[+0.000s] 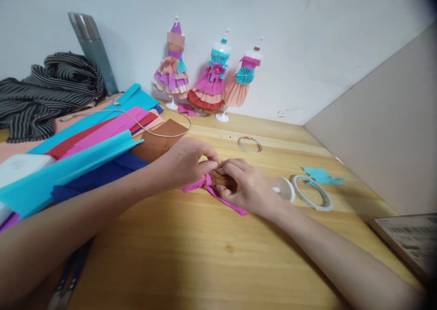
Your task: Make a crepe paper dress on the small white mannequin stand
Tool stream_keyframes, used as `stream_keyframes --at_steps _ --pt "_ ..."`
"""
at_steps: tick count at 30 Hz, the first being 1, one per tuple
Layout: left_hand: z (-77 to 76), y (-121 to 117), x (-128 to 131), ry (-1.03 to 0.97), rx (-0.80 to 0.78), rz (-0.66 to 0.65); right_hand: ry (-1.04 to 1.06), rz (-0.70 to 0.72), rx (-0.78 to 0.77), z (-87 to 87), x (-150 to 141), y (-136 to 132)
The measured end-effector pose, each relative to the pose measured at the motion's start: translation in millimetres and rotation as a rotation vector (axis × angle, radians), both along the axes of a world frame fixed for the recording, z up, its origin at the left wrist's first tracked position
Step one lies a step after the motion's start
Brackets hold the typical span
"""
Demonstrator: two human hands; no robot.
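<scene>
A small dress form lies on its side on the wooden table, its white round base pointing right. Brown crepe paper wraps it, and a magenta paper strip crosses it and trails below my right hand. My right hand is closed round the brown-wrapped form, its fingers curled over the top. Just left of it, my left hand pinches thumb and index together above the brown paper. Whatever lies between those fingertips is too small to make out. My hands partly hide the form's middle.
Three dressed mini forms stand by the wall. Crepe sheets, a cable and striped cloth lie left. Tape rolls and a teal scrap lie right. Scissors are under my left forearm.
</scene>
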State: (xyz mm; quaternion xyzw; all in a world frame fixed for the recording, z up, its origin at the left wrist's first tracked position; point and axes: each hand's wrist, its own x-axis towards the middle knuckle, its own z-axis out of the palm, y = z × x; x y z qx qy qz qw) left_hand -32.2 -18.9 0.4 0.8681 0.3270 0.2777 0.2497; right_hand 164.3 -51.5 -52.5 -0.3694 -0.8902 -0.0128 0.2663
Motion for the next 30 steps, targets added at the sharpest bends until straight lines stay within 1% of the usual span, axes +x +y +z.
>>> stream_keyframes --at_steps 2,4,7,9,11,14,17,19,21,23,26,30 --pt "3.3 -2 0 0.009 0.007 0.017 0.011 -0.024 -0.033 2.0 2 2" --pt "8.6 -7 0 0.032 0.004 0.028 0.012 -0.072 -0.098 5.4 3 3" --pt "16.2 -17 0 0.109 -0.029 0.003 0.035 -0.152 -0.236 10.6 5 5" --pt "16.5 -21 1 0.174 0.005 -0.002 0.081 -0.177 -0.342 12.8 7 6" --pt "10.5 -21 3 0.244 0.111 -0.001 0.129 -0.177 -0.448 13.9 9 8" --pt "-7.8 -15 7 0.326 0.27 -0.055 0.191 -0.143 -0.589 15.3 13 11" --pt "-26.9 -10 10 0.384 0.337 -0.093 0.249 -0.068 -0.667 18.2 16 13" --pt "-34.8 -10 11 0.362 0.346 -0.096 0.294 0.002 -0.74 20.9 20 14" --pt "-38.3 -11 11 0.345 0.333 -0.078 0.34 0.048 -0.833 23.2 24 15" --pt "-38.6 -12 11 0.371 0.326 -0.086 0.376 0.06 -0.903 24.2 28 16" --pt "-37.7 -12 11 0.41 0.353 -0.134 0.427 0.047 -0.976 24.5 31 17" --pt "-39.7 -11 12 0.313 0.355 -0.172 0.531 -0.002 -1.054 29.0 34 14"
